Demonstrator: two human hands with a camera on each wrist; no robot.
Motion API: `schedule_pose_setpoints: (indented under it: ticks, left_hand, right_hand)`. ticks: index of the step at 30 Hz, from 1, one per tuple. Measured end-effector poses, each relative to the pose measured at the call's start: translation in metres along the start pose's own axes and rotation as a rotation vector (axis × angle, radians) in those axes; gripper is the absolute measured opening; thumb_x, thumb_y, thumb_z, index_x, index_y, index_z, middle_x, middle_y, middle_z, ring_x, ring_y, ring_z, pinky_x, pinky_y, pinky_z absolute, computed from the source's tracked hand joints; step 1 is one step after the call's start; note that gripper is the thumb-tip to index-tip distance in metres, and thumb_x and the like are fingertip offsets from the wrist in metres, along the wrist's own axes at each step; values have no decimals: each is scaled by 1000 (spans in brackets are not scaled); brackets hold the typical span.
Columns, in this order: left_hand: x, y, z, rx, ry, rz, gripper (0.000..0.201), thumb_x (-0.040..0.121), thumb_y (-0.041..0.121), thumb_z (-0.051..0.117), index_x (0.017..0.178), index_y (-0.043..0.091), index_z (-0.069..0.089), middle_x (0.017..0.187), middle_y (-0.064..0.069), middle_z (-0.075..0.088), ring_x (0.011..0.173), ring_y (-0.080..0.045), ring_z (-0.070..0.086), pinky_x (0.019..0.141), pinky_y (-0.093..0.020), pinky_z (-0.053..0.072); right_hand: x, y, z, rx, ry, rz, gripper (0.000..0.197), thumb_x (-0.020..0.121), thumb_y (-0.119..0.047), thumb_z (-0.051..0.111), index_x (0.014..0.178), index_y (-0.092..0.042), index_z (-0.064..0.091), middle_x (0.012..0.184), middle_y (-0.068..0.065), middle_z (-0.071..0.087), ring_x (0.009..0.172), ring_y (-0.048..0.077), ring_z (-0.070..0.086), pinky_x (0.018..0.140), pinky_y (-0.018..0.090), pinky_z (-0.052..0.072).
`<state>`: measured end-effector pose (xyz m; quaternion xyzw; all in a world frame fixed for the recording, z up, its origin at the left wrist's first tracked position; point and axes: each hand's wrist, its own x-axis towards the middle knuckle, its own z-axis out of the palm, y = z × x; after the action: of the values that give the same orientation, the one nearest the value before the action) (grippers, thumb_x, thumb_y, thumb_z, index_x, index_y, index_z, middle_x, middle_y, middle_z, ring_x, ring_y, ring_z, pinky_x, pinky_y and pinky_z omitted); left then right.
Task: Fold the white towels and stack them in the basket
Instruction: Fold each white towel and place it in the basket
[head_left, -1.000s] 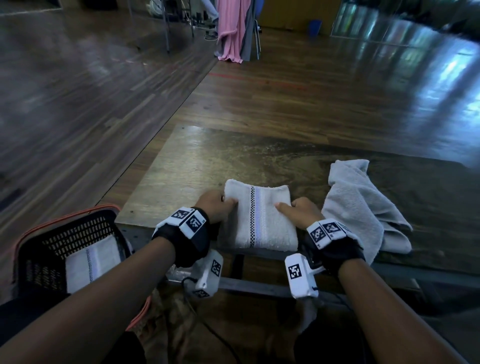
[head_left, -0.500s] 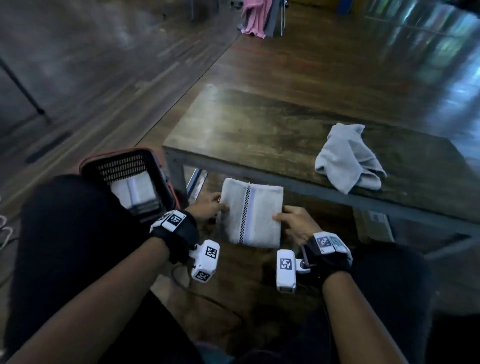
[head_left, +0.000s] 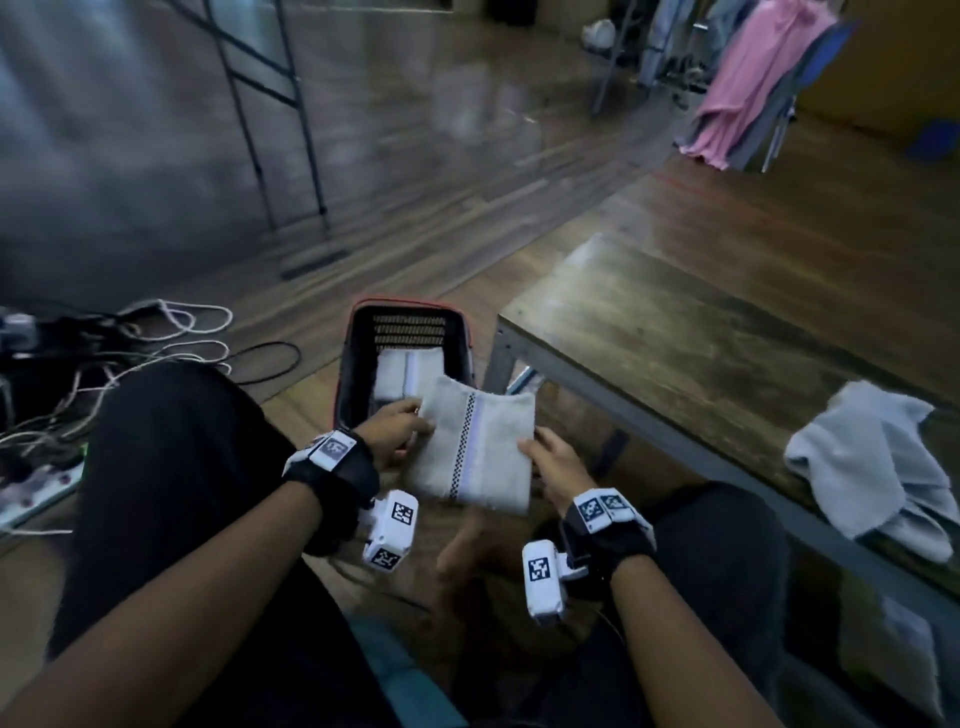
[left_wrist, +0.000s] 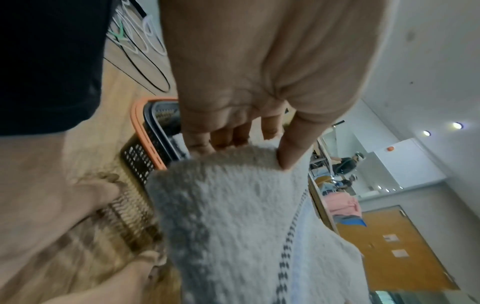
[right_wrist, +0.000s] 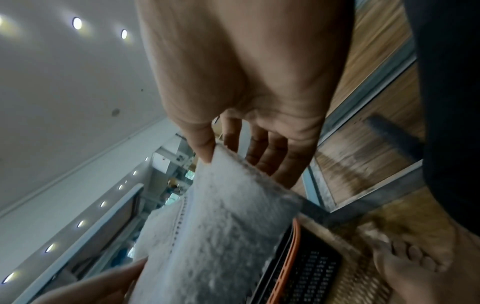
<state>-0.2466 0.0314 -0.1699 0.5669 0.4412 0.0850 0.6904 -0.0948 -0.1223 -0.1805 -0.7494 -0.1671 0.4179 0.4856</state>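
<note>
Two hands (head_left: 470, 452), folded towel (head_left: 475, 449) lengthwise basketward (head_left: 358, 332)

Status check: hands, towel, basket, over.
Left hand and right hand pinch folded towel, held above basket. One folded towel in basket. Crumpled towel waits on table. Path clear.

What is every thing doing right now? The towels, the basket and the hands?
folded towel: folded flat, held in the air between both hands, next to the basket.
left hand: pinches the towel's left edge.
right hand: pinches the towel's right edge.
basket: upright on the floor, open, a folded towel inside.
towel in basket: folded, lying flat.
crumpled towel: unfolded, bunched on the table.
</note>
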Motion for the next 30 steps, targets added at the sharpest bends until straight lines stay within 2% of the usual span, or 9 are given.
schedule_pose_setpoints:
  ticks: [4,7,9,11,14,17,20,25,30]
  left_hand:
    - [43,-11,-39,13,104,-70,25,85,-3,51,80,21,59,79,-4,57,65,-15,51,52,-19,38]
    - [90,-19,-70,75,146,-126,21,85,-3,50,82,16,59,84,-9,56,69,-19,52,60,-23,42]
    - [128,-20,-87,150,174,-142,18,83,-4,48,83,11,59,79,-11,53,66,-21,50,58,-22,40]
    - [171,-18,-102,258,203,-128,22,80,-4,47,94,1,63,84,-16,55,75,-25,53,66,-28,42]
    - [238,-13,-117,418,228,-98,28,81,-2,46,102,-2,63,107,-23,63,100,-35,59,79,-35,47]
    - [304,-12,-123,518,263,-101,29,82,2,45,106,1,61,116,-22,61,107,-35,57,86,-36,47]
    - [361,-18,-121,532,281,-99,37,82,4,46,117,2,57,122,-19,59,111,-33,56,90,-33,44]
    - [407,-36,-118,517,334,-155,43,81,8,51,124,7,50,123,-16,58,110,-33,56,83,-29,41]
    - [413,-51,-117,531,327,-238,40,82,7,52,122,5,48,122,-18,57,110,-35,55,79,-31,41]
  right_hand:
    - [55,-6,39,-199,-50,-5,32,90,-20,54,120,-10,55,120,15,63,105,30,60,93,46,49]
    - [105,-8,67,-227,-122,14,28,92,-14,53,119,-6,53,120,17,61,96,22,58,85,33,49]
    - [145,-11,86,-254,-136,27,31,92,-12,50,122,-5,51,120,16,60,96,21,56,84,30,45]
    - [189,-16,104,-279,-132,36,34,92,-10,46,124,-4,51,120,15,60,99,24,56,84,31,43]
    - [259,-22,129,-331,-76,45,37,91,-8,43,127,-5,50,124,16,59,110,30,56,87,31,42]
    - [326,-20,147,-369,15,68,40,90,-8,42,129,-3,49,127,18,57,114,33,54,87,32,41]
    - [381,-15,157,-349,110,99,38,89,-8,41,126,-4,51,123,18,59,109,32,56,76,26,37]
    - [430,-1,172,-338,171,115,41,88,-5,42,128,-5,50,124,17,58,111,31,55,75,23,35]
    - [434,8,179,-337,186,127,40,87,-5,40,126,-7,48,128,16,54,114,34,53,93,35,43]
